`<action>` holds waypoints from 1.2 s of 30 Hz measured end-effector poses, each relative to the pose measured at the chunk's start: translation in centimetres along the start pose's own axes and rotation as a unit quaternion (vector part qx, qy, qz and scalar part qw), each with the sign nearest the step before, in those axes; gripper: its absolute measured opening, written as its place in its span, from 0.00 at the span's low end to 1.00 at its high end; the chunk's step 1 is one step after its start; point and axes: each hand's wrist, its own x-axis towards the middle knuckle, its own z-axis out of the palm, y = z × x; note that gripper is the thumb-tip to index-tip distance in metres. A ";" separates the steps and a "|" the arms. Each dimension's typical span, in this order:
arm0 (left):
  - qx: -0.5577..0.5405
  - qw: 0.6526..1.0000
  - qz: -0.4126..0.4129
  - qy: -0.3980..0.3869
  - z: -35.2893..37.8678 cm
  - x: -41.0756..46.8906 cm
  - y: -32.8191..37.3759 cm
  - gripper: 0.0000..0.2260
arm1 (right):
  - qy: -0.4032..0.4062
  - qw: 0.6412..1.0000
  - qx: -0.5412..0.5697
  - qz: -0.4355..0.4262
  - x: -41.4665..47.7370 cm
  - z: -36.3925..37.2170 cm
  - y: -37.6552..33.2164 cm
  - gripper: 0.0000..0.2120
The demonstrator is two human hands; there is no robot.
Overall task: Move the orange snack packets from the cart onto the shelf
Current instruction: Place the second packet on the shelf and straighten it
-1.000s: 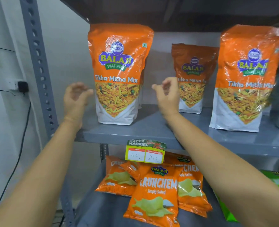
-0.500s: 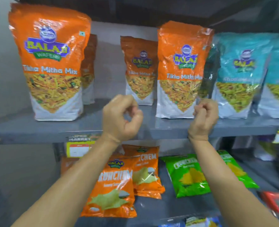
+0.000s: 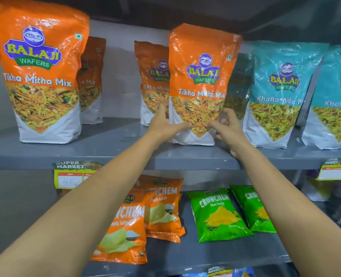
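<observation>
Several orange Tikha Mitha Mix packets stand upright on the grey shelf [image 3: 105,150]. One large packet [image 3: 37,76] is at the far left, with another packet [image 3: 92,80] behind it. A third packet [image 3: 151,80] stands at the back centre. In front of it is the middle orange packet [image 3: 199,76]. My left hand [image 3: 163,124] grips its lower left edge and my right hand [image 3: 225,128] its lower right edge. Its base rests on the shelf. No cart is in view.
Teal Khatta Mitha packets [image 3: 279,92] stand right beside the held packet. A lower shelf carries orange Crunchem bags [image 3: 125,226] and green Crunchem bags [image 3: 217,214]. Price tags [image 3: 73,174] hang on the shelf edge. The shelf board above hangs low.
The view shifted right and closer. Both hands, closed in front of the shelf edge half a second ago, have reached forward and taken hold of the middle orange packet's lower sides.
</observation>
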 end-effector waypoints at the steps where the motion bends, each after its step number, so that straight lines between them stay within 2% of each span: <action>1: -0.008 1.000 -0.008 0.004 -0.5 0.0 -0.2 0.42 | -0.018 1.000 -0.017 -0.007 0.1 0.6 -0.1 0.27; 3: -0.031 0.999 -0.027 0.034 -2.1 0.1 -0.7 0.38 | -0.054 0.998 -0.031 -0.013 0.3 2.4 -0.4 0.33; 6: -0.038 0.998 -0.028 0.037 -5.9 0.2 -1.8 0.32 | -0.110 0.993 -0.020 -0.023 1.1 5.3 -0.9 0.30; 10: -0.049 0.998 -0.026 0.018 -8.9 0.6 -2.9 0.30 | -0.162 0.987 -0.010 -0.006 2.2 7.8 -1.6 0.26; 15: -0.060 0.998 -0.013 0.022 -8.5 0.4 -2.8 0.29 | -0.181 0.983 -0.005 0.008 2.6 7.8 -0.9 0.29; 19: -0.055 0.998 -0.016 -0.009 -8.8 -0.5 -2.9 0.32 | -0.207 0.978 0.026 0.021 2.1 7.5 -0.6 0.23; 30: -0.041 0.998 -0.016 -0.037 -8.4 -1.8 -2.3 0.40 | -0.224 0.968 0.110 0.003 1.0 7.4 -0.5 0.22; 36: -0.058 0.997 -0.024 -0.049 -8.4 -1.7 -2.5 0.33 | -0.230 0.969 0.094 -0.003 1.0 7.2 -0.6 0.28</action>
